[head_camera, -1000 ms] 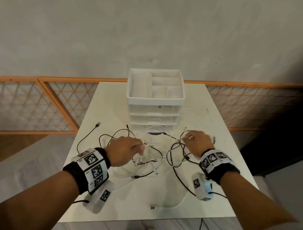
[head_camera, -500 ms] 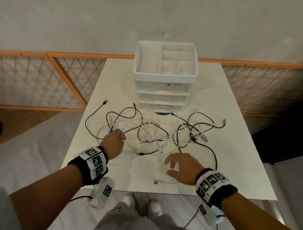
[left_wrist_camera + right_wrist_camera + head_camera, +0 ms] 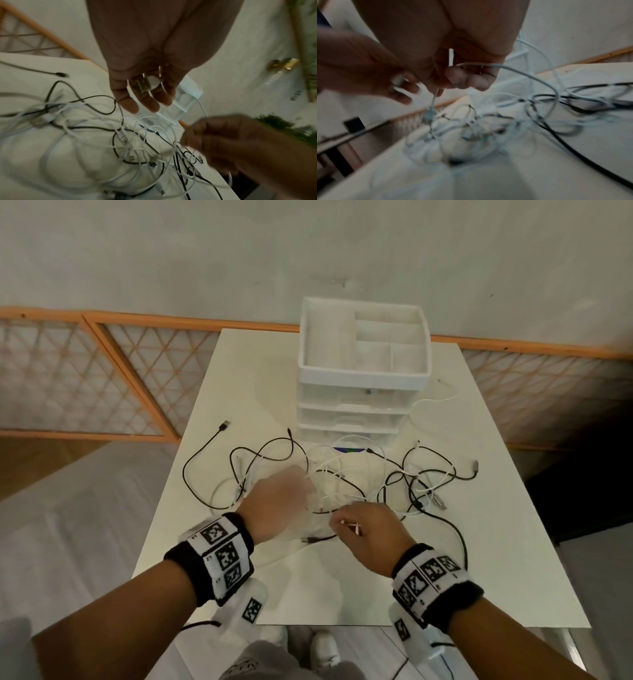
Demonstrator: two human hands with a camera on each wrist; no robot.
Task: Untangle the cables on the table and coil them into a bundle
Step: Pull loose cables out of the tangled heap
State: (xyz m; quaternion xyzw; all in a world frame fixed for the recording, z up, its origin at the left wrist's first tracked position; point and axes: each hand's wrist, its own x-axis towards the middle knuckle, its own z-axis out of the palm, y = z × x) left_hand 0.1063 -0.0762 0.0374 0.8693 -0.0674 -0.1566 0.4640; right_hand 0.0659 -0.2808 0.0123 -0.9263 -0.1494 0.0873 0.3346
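A tangle of black and white cables [image 3: 346, 484] lies in the middle of the white table [image 3: 513, 542]. My left hand [image 3: 281, 501], blurred, is over the tangle's left side. In the left wrist view its curled fingers [image 3: 145, 102] hold a USB plug [image 3: 143, 84] with thin white cable running across them. My right hand [image 3: 359, 534] is just in front of the tangle and pinches a white cable [image 3: 522, 71], which arcs down into the pile. The two hands are close together.
A white drawer organizer [image 3: 363, 371] with an open compartment tray on top stands at the table's back. A loose white cable [image 3: 431, 402] lies to its right. One black cable end [image 3: 224, 426] reaches left, and another black cable [image 3: 459, 539] loops toward the front right.
My right hand has moved from the table's front edge up to the tangle and taken a white cable. My left hand has shifted right, over the pile.
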